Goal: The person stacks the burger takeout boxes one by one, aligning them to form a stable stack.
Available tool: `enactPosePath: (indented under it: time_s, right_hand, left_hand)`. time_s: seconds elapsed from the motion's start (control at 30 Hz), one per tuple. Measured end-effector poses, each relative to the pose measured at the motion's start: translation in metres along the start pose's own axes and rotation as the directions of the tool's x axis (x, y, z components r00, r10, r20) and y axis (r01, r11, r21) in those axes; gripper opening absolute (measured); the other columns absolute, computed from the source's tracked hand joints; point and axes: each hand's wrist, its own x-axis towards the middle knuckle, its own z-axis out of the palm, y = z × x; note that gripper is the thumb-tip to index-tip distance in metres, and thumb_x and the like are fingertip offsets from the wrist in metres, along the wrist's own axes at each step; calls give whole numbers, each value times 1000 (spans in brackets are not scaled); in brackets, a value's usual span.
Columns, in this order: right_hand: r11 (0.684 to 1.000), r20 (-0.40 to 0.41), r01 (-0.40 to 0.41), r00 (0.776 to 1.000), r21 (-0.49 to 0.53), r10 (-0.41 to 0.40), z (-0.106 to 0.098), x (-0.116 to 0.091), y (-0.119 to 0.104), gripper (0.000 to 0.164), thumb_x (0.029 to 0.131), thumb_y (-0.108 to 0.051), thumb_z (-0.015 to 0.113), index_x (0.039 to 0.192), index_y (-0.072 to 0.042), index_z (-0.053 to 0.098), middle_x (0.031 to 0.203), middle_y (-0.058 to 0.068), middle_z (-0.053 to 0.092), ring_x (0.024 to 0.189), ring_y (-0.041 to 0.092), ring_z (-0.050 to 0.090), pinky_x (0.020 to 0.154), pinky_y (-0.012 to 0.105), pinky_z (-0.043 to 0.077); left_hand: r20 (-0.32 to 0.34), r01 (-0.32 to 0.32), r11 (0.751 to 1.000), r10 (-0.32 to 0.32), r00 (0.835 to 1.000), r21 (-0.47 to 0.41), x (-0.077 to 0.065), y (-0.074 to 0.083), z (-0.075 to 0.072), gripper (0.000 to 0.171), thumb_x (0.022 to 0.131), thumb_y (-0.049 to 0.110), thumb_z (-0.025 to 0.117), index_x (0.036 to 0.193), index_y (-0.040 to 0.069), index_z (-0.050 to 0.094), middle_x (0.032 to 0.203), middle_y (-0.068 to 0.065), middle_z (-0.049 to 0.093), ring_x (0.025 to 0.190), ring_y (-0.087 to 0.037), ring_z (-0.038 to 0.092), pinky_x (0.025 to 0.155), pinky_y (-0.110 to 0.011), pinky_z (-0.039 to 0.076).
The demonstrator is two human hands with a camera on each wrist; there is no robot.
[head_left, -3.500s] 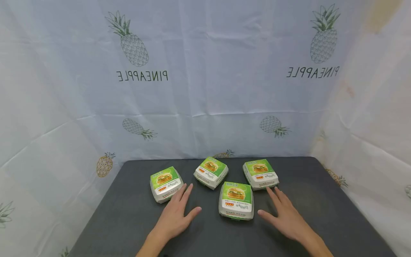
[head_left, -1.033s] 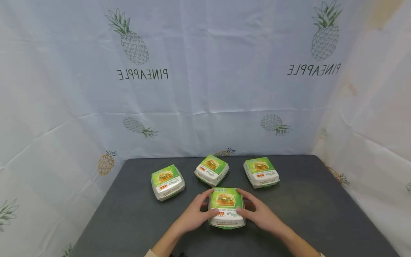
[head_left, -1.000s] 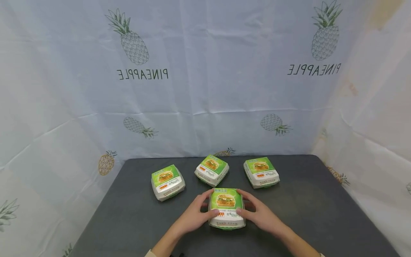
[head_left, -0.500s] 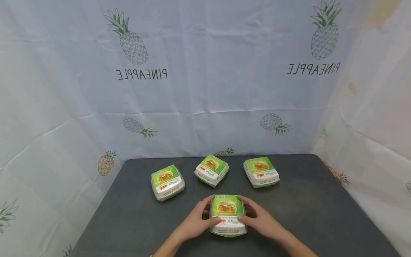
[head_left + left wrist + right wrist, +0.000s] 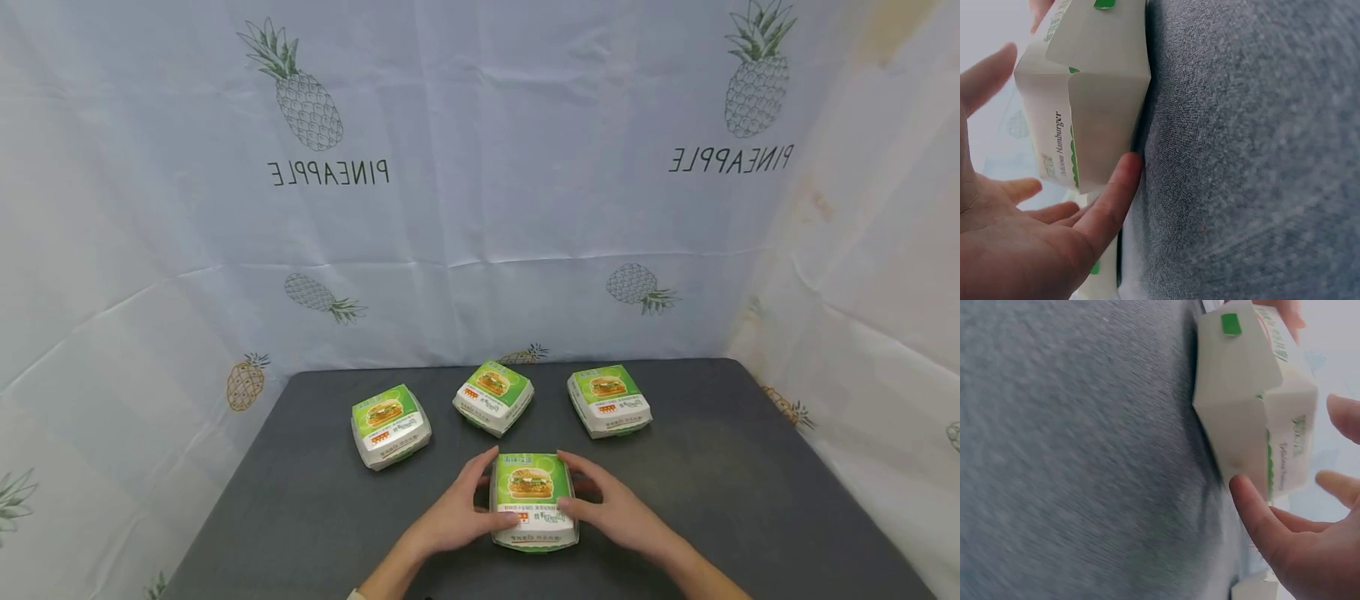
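Observation:
A closed green-and-white hamburger box [image 5: 534, 500] rests on the dark table near its front middle. My left hand [image 5: 461, 512] stands at its left side and my right hand [image 5: 615, 512] at its right. In the left wrist view, the fingers are spread, one fingertip [image 5: 1129, 164] touches the lower side of the box, and the thumb is apart from it. The right wrist view shows much the same: one fingertip [image 5: 1241, 484] meets the box low down, with the thumb clear of its side.
Behind the hands sit more hamburger boxes: one at left [image 5: 392, 427], one at back middle [image 5: 493, 398] and one at right [image 5: 610, 402]. A pale pineapple-print curtain [image 5: 480, 208] rises behind the table [image 5: 300, 517] and along both sides.
From standing apart, both hands closed around the front box, which moved slightly left and nearer to me. Over the last half second the box stays put while the fingers loosen.

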Motion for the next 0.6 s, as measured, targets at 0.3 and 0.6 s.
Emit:
enactPosePath:
  time_s: [0.3, 0.6]
  right_hand:
    - [991, -119, -6, 993, -132, -10, -16, 0, -11, 71, 97, -36, 72, 155, -10, 41, 149, 24, 46, 128, 41, 54, 89, 53, 52]
    - [976, -144, 10, 989, -217, -42, -40, 7, -4, 71, 98, -35, 70, 156, -8, 38, 148, 24, 46, 130, 42, 52, 94, 51, 52]
  left_hand:
    - [48, -11, 1000, 12, 999, -19, 3, 1, 2, 110, 83, 35, 86, 164, 12, 14, 157, -14, 28, 125, -25, 46, 82, -29, 55]
    - [53, 0, 1000, 1, 999, -5, 5, 0, 1, 112, 82, 36, 87, 164, 10, 15, 153, -17, 32, 124, -25, 50, 82, -29, 55]
